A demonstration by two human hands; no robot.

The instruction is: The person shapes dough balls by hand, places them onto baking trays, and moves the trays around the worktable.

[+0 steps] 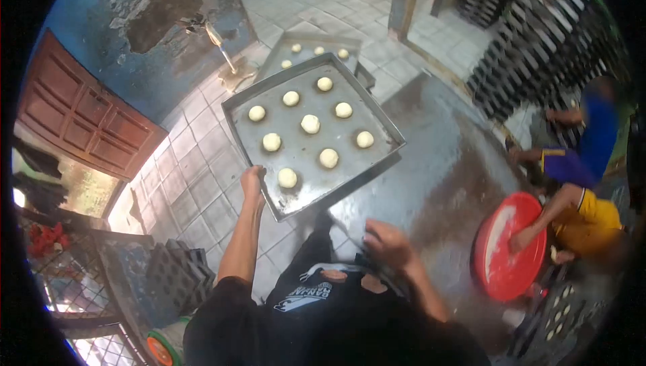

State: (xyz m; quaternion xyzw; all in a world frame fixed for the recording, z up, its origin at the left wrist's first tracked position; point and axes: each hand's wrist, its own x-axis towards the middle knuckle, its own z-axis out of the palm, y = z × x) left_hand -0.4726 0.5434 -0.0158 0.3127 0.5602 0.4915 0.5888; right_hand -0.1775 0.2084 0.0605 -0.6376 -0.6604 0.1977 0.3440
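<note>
My left hand is closed on the near left edge of a square metal baking tray, holding it up in front of me, tilted in view. Several pale dough balls sit spaced out in rows on it. Off the tray, my right hand is near my body, below the tray's near right side; it is blurred, and its finger position does not show plainly. Beyond the held tray, partly covered by it, is a second tray with several dough balls.
At right, one person's arm reaches into a red basin with pale contents; another person in blue sits behind. Dark trays are stacked at the back right. A fan stands by the wall, near a wooden door. Dark molds lie at left.
</note>
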